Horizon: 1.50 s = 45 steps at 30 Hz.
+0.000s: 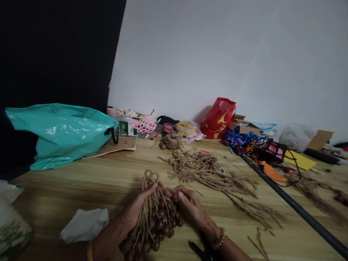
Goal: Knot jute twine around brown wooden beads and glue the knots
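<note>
My left grip was closed on the twine near the top of a beaded twine bundle, its loops standing out beyond my thumb at the far end. My right grip was at the bundle's right edge, fingers curled and drawn close to the thumb; whether they had closed on a strand, I could not tell. The bundle was at the near middle of the worktop, its lowest beads meeting the near edge of my view. To the left, wood grain stretched between my forearm, a white tissue and the teal bag. On the far right, loose twine crowded my reach, with a black pole slanting beyond it. A black tool was just beside my right wrist.
</note>
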Available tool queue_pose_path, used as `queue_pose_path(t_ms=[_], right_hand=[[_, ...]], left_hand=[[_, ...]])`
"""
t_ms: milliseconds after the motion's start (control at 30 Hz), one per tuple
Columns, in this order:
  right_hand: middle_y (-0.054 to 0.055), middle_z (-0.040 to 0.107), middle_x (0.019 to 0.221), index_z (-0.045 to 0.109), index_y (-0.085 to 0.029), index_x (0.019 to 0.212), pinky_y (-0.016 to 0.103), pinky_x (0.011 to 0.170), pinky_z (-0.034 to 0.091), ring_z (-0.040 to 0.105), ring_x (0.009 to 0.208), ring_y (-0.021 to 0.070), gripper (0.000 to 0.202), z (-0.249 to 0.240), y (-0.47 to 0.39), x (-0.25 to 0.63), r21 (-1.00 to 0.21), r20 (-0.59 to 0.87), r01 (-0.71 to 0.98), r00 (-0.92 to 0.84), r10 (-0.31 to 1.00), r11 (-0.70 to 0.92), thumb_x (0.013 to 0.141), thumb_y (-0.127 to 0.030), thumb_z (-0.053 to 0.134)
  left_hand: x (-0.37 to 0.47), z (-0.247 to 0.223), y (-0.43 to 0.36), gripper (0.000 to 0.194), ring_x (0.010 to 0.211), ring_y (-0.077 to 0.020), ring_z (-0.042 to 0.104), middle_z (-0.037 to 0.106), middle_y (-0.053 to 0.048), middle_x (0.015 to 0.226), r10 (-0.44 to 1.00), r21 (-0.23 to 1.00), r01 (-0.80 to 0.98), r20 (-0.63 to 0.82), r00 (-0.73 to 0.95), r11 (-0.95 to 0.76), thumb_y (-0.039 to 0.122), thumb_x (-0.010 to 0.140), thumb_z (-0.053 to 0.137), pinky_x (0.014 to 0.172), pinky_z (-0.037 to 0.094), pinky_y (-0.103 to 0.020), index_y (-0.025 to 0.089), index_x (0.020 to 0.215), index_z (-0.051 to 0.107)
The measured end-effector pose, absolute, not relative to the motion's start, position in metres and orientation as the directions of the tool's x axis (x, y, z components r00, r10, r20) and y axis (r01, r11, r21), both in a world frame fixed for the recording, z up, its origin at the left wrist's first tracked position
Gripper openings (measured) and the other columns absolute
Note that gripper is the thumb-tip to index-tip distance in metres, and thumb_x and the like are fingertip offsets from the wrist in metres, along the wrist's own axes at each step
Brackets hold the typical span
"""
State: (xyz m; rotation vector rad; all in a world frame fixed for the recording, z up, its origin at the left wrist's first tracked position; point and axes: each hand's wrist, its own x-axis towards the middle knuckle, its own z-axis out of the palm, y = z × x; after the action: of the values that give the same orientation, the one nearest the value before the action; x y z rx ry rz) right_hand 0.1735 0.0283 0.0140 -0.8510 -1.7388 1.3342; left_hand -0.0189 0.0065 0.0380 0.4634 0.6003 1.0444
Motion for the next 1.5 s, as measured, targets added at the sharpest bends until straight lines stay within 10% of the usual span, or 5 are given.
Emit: queue_pose_path(t_ms=[300, 567, 833, 1100, 1500], right_hand=[[0.01, 0.064, 0.115, 0.046, -0.018, 0.134, 0.036, 0.087, 0.051, 0.063, 0.101, 0.0253, 0.077, 0.025, 0.017, 0.168, -0.962, 0.208, -0.015, -0.685, 0.698, 0.272, 0.071, -0.051, 0.077], [0.017, 0.034, 0.151, 0.026, -0.02, 0.147, 0.045, 0.115, 0.025, 0.036, 0.137, 0.0305, 0.109, 0.016, 0.015, 0.16, -0.807, 0.371, 0.081, -0.7, 0.61, 0.584, 0.06, -0.048, 0.085], [0.008, 0.069, 0.103, 0.055, -0.017, 0.128, 0.033, 0.081, 0.05, 0.064, 0.088, 0.0229, 0.057, 0.027, 0.012, 0.17, -0.867, 0.26, 0.185, -0.623, 0.738, 0.462, 0.089, -0.059, 0.051], [0.006, 0.065, 0.087, 0.066, -0.016, 0.099, 0.029, 0.081, 0.045, 0.059, 0.081, 0.0184, 0.046, 0.025, 0.019, 0.173, -0.834, 0.29, 0.28, -0.511, 0.809, 0.476, 0.1, -0.047, 0.032], [-0.002, 0.047, 0.067, 0.052, -0.018, 0.077, 0.024, 0.058, 0.036, 0.044, 0.063, 0.0143, 0.035, 0.006, 0.035, 0.175, -0.858, 0.318, 0.328, -0.265, 0.91, 0.395, 0.094, -0.048, 0.044]], left_hand=[[-0.018, 0.033, 0.008, 0.02, 0.051, -0.0143, 0.067, 0.07, 0.001, 0.061, 0.908, 0.593, -0.688, -0.252, 0.335, 0.419, 0.034, 0.078, 0.072, 0.056, 0.054, -0.024, 0.016, 0.073, 0.065], [-0.006, 0.035, 0.0, 0.026, 0.056, -0.0136, 0.066, 0.07, 0.0, 0.063, 0.948, 0.64, -0.7, -0.211, 0.237, 0.318, 0.038, 0.08, 0.07, 0.062, 0.054, -0.024, 0.014, 0.07, 0.068], [-0.011, 0.038, 0.0, 0.033, 0.056, -0.0203, 0.068, 0.073, -0.003, 0.066, 0.935, 0.757, -0.548, -0.27, 0.232, 0.355, 0.049, 0.079, 0.066, 0.057, 0.053, -0.031, 0.017, 0.081, 0.071], [-0.021, 0.038, 0.004, 0.033, 0.108, -0.0329, 0.063, 0.075, -0.009, 0.102, 0.997, 0.999, 0.043, 0.026, -0.071, -0.023, 0.04, 0.067, 0.078, 0.1, 0.042, -0.039, 0.018, 0.091, 0.077], [-0.027, 0.031, 0.009, 0.025, 0.094, -0.03, 0.067, 0.077, -0.005, 0.081, 0.995, 0.987, -0.143, -0.084, -0.063, 0.074, 0.033, 0.064, 0.08, 0.086, 0.049, -0.034, 0.018, 0.082, 0.075]])
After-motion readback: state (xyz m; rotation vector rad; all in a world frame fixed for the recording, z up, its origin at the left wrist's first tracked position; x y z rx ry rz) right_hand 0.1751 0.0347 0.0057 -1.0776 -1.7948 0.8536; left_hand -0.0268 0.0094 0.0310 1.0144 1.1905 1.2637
